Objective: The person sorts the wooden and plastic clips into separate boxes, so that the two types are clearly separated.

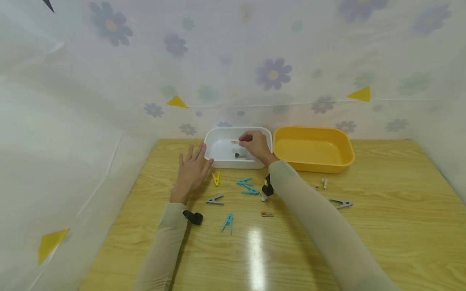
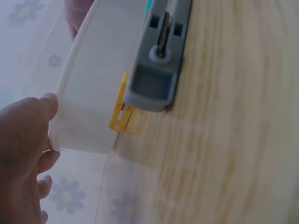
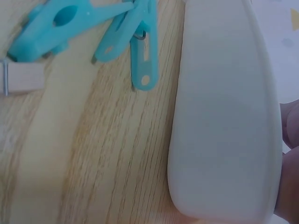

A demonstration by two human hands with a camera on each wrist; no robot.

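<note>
My right hand [image 1: 255, 144] reaches over the white tray [image 1: 238, 164] and pinches a small wooden clothespin [image 1: 234, 142] with a reddish end. Below it, a little clothespin with a dark green tip [image 1: 238, 155] lies inside the tray. My left hand [image 1: 191, 169] is at the tray's left end, fingers straight and spread; in the left wrist view its thumb [image 2: 49, 105] meets the rim. Near this hand lie a yellow clothespin [image 1: 216, 178] and a grey clothespin [image 1: 215, 200]. In the right wrist view, the tray's wall hides most of the right hand.
A yellow tray [image 1: 313, 166] stands right of the white one. Nearer me lie blue clothespins [image 1: 250, 190], another blue clothespin [image 1: 227, 223], a wooden clothespin with an orange tip [image 1: 267, 214], a pale wooden clothespin [image 1: 325, 183] and a grey clothespin [image 1: 341, 203]. A flowered curtain [image 1: 225, 81] hangs behind.
</note>
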